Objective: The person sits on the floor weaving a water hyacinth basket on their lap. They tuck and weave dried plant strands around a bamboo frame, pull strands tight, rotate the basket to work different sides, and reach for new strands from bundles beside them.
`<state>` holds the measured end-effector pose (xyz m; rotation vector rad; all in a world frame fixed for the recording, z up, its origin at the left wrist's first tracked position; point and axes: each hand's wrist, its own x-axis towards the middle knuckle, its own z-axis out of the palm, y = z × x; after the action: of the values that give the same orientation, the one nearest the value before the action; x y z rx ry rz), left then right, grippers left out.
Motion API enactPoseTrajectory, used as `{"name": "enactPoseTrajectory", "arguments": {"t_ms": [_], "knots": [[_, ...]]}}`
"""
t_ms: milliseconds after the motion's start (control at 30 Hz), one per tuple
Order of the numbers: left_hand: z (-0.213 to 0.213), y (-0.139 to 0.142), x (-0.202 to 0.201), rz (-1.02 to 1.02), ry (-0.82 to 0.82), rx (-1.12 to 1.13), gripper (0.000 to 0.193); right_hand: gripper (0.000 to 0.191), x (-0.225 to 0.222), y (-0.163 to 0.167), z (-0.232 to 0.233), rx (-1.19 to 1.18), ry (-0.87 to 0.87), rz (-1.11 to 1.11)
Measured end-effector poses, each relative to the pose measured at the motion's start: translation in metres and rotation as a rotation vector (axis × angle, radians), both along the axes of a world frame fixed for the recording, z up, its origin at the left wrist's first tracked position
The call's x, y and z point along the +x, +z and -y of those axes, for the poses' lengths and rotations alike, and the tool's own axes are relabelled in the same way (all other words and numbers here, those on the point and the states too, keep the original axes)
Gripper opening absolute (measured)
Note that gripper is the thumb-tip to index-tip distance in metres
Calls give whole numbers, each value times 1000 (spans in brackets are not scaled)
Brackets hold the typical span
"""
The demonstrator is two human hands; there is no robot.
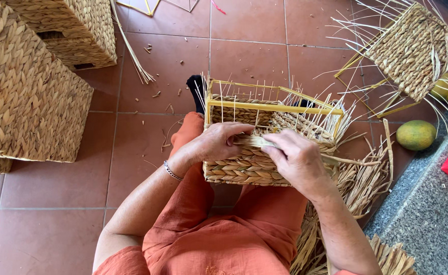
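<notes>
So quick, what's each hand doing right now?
Left hand: closed, pinching the straw strand against the half-woven basket.
Right hand: closed on the same strand.

**Rough fibre, matt tile**

Basket was woven of coarse, dry straw-like fibre w/ a smooth yellow frame, prob. metal. Floor was laid in matt terracotta tile. Trousers were cut from soft, matt orange cloth.

Terracotta tile floor, straw bits scattered; grey stone step at right; finished woven baskets stacked left; daylight.
</notes>
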<state>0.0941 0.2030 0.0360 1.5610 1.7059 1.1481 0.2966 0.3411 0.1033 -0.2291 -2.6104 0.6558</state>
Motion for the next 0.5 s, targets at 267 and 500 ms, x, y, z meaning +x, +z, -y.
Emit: {"name": "enactPoseTrajectory", "arguments": {"t_ms": [267,500], "knots": [[-2,0,19,-272,114,58,34,12,-29,6,-22,-192,-27,124],[14,-7,33,-397,288,325,35,33,-30,-18,-23,-71,-47,144]]}}
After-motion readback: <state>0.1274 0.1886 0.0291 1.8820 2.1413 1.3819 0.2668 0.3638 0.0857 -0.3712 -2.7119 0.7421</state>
